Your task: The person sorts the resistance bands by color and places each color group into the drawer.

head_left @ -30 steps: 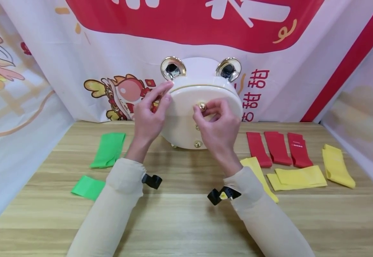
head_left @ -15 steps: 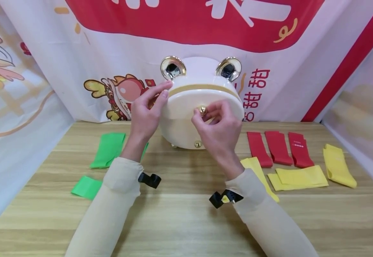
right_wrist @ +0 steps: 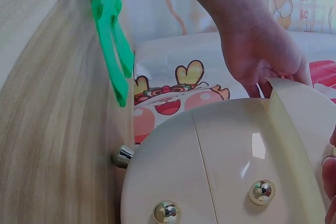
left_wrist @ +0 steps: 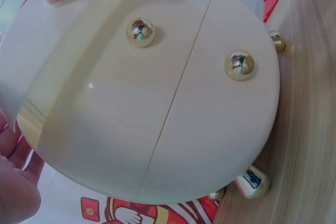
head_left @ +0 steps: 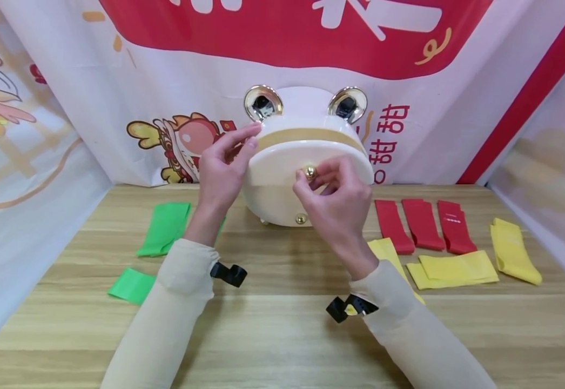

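Note:
A white round drawer box with two gold-rimmed, eye-like rounds on top stands at the back of the wooden table. My right hand pinches the gold knob of its top drawer. That drawer stands partly out, tilted a little, with a cream band showing behind its front. My left hand touches the box's left side, thumb and fingers extended along the edge. In the left wrist view, two lower drawer fronts show a middle knob and a bottom knob, both untouched.
Green folded strips lie on the left of the table. Several red strips and yellow strips lie on the right. A printed white and red cloth hangs right behind the box.
My right hand has drawn the top drawer outward by its knob, toward me and slightly right, widening the cream band. The left hand has shifted slightly and stays at the box's side.

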Available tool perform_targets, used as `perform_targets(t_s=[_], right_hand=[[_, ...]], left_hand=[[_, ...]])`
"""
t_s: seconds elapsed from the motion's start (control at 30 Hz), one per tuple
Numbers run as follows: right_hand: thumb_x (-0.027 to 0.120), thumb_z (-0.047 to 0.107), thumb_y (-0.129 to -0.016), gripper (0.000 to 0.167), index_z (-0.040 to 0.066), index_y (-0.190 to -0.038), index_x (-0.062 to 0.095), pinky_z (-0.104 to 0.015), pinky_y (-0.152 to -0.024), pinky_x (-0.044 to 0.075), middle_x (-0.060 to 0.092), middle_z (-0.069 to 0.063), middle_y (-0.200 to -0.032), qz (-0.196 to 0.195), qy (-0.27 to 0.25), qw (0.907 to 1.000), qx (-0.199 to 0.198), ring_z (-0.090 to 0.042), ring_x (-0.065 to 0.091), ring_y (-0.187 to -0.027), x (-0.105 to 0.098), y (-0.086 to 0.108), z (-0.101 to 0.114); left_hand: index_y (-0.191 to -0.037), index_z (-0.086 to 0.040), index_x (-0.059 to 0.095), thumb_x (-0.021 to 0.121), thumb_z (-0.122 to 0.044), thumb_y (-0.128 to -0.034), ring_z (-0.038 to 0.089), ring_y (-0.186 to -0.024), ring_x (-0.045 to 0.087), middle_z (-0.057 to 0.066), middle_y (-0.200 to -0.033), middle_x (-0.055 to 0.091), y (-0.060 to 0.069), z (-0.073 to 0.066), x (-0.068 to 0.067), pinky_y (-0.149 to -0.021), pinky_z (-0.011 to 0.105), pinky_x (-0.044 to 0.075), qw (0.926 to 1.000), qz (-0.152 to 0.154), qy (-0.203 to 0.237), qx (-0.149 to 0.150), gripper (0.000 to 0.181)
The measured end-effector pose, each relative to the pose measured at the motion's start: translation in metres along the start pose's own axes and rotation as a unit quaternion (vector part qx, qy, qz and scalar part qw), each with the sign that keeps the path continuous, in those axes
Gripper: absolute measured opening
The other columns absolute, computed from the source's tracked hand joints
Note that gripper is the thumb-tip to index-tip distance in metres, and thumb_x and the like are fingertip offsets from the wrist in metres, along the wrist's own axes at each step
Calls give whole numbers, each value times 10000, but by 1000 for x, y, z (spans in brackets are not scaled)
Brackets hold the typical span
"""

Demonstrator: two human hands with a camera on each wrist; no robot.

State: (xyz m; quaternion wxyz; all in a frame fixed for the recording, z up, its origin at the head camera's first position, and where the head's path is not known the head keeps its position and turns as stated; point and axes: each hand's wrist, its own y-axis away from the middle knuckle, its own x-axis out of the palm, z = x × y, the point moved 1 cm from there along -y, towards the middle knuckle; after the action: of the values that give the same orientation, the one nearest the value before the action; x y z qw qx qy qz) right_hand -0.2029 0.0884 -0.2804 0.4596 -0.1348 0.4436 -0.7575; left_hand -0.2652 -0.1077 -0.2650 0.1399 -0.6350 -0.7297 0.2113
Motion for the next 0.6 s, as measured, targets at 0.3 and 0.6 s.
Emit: perform_targets(t_s=[0.3,0.6], right_hand=[[803,210,-905,283,-14,-971,643,-93,-590,495,763,-140,-814,129,10,9998,-154,-209,717,-656,-8,4,3],[815,200,-884,286,-14,-955,639,-119,-593,508,760,-139,-801,187,68,9993,-305,-209,709,-641,-13,8,6]], left_hand=[[-1258,-187,786,698,-229,-1031,89,-1273,685,-77,-1350,751,-2,-5,3,-1099,259,554,9998,-73,89,-150,247],[-1250,-172,789,693,-211,-1036,96,-1277,687,-66,-1348,751,0,-8,3,-1101,278,558,9986,-118,235,-467,238]])
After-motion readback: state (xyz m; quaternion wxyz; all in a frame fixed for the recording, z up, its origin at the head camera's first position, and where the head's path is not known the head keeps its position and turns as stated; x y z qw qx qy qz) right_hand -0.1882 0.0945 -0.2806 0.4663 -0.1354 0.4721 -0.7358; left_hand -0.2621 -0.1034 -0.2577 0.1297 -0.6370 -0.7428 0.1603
